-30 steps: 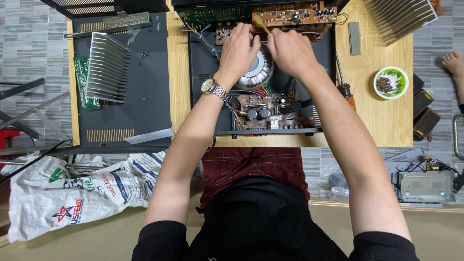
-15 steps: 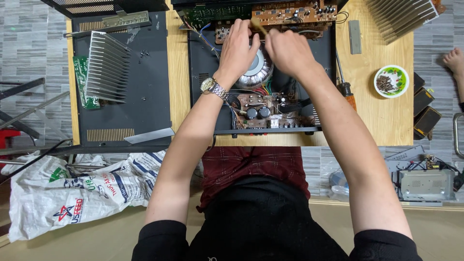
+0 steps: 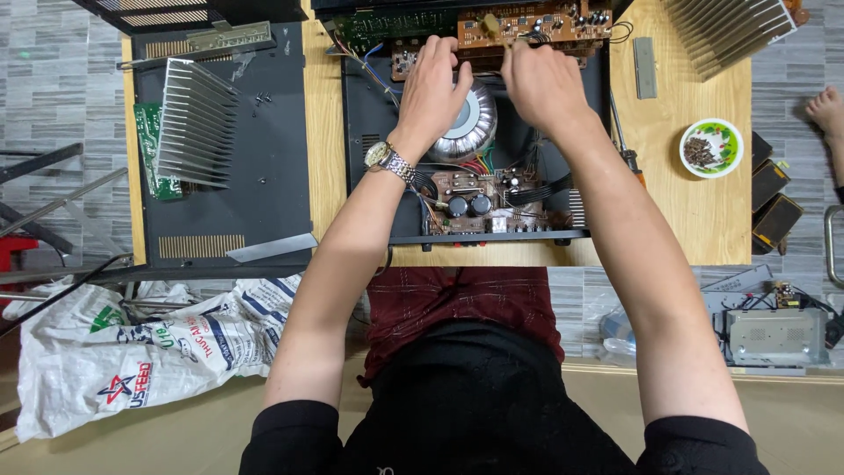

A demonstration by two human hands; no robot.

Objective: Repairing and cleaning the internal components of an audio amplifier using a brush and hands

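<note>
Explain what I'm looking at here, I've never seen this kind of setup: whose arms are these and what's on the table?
This is one view from a camera on a person's head, looking down at their own arms. The left hand, with a wristwatch, and the right hand reach into an open black electronics case, near a brown circuit board and a round silver coil. Whether either grip holds anything is unclear. On the wooden table lie a finned metal block, a black cover panel and a small bowl.

Fingertips of both hands hidden behind knuckles, brown circuit board (image 3: pixel 527 22) cut off (top edge), bowl (image 3: pixel 710 148) contents unclear
</note>
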